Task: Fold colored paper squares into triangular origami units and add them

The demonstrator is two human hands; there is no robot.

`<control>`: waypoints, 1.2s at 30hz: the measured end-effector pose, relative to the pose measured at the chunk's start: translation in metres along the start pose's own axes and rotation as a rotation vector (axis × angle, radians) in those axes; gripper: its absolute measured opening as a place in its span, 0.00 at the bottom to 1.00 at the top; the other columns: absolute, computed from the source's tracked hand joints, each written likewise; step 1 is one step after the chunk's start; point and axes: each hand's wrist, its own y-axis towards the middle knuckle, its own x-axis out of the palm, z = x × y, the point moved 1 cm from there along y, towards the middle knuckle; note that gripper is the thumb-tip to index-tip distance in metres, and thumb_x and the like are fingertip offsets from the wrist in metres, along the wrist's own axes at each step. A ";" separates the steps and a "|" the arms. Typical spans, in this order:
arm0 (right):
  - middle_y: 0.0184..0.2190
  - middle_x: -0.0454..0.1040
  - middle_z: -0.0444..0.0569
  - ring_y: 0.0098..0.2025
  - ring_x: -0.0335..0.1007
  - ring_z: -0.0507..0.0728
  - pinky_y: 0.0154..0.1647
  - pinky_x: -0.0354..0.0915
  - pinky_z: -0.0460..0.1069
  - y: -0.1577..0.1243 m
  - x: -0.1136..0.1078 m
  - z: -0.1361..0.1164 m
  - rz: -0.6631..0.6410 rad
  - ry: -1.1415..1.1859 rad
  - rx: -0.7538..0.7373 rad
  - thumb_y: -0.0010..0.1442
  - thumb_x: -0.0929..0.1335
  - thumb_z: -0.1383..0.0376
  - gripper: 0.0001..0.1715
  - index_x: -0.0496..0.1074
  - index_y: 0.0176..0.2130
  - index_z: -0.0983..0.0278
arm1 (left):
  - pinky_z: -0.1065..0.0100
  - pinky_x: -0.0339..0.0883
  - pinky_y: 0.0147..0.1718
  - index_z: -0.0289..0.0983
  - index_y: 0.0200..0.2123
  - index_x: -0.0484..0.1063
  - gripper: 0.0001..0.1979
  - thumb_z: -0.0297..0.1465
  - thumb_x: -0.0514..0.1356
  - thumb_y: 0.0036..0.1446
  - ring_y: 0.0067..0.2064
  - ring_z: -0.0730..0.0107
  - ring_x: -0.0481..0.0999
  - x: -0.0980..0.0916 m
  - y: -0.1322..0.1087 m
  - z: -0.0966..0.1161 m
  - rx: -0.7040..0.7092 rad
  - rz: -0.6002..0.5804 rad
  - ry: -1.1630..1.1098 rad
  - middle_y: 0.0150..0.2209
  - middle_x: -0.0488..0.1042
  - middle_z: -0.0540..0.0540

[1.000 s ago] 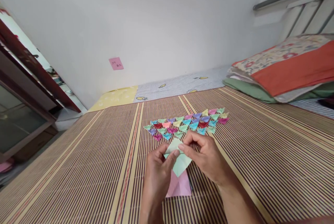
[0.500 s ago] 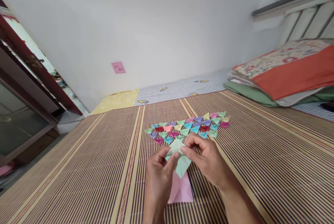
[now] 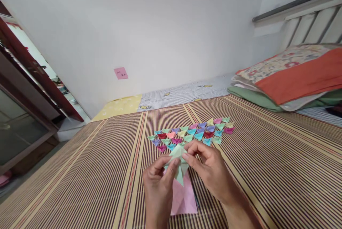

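A pale green sheet of folding paper [image 3: 177, 153], creased into a diamond-like shape, is held up between my two hands. My left hand [image 3: 160, 179] pinches its left side between thumb and fingers. On the upper right side, my right hand [image 3: 207, 159] grips it the same way. Below it, a pink sheet of paper [image 3: 185, 198] with fold creases lies on the striped mat [image 3: 93, 172], and a dark edge shows along its right side. Beyond my hands, several small folded paper pieces [image 3: 199, 136] in many colours lie in rows; my fingers hide a few of them.
Folded bedding [image 3: 299, 79] with an orange band is piled at the right. A checked cloth [image 3: 173, 95] and a yellow cloth [image 3: 117, 107] run along the wall. A pink note [image 3: 121, 73] is stuck on the wall. A doorway [image 3: 42, 68] stands at the far left.
Both hands have shifted slightly left and down with the green paper. Its lower part now looks narrower and more bent. The view has tilted a little.
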 end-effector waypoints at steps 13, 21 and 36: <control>0.30 0.72 0.46 0.35 0.70 0.57 0.37 0.65 0.50 -0.001 0.009 -0.007 0.100 -0.043 -0.031 0.64 0.71 0.64 0.15 0.67 0.27 0.61 | 0.75 0.67 0.24 0.36 0.35 0.75 0.18 0.37 0.77 0.46 0.24 0.75 0.73 0.011 -0.005 0.001 -0.148 0.141 -0.251 0.26 0.77 0.52; 0.31 0.72 0.46 0.36 0.70 0.56 0.37 0.66 0.50 -0.002 0.006 -0.002 0.116 -0.068 -0.045 0.64 0.71 0.64 0.14 0.67 0.28 0.61 | 0.71 0.73 0.31 0.35 0.48 0.80 0.24 0.36 0.76 0.48 0.29 0.70 0.80 0.011 -0.002 0.003 -0.182 0.091 -0.295 0.28 0.82 0.48; 0.29 0.70 0.43 0.33 0.67 0.54 0.35 0.63 0.49 -0.002 -0.005 -0.004 -0.089 0.050 0.038 0.64 0.72 0.66 0.14 0.69 0.28 0.61 | 0.72 0.69 0.30 0.36 0.38 0.85 0.13 0.37 0.74 0.52 0.29 0.72 0.75 0.006 0.001 -0.006 -0.241 -0.092 -0.359 0.29 0.80 0.47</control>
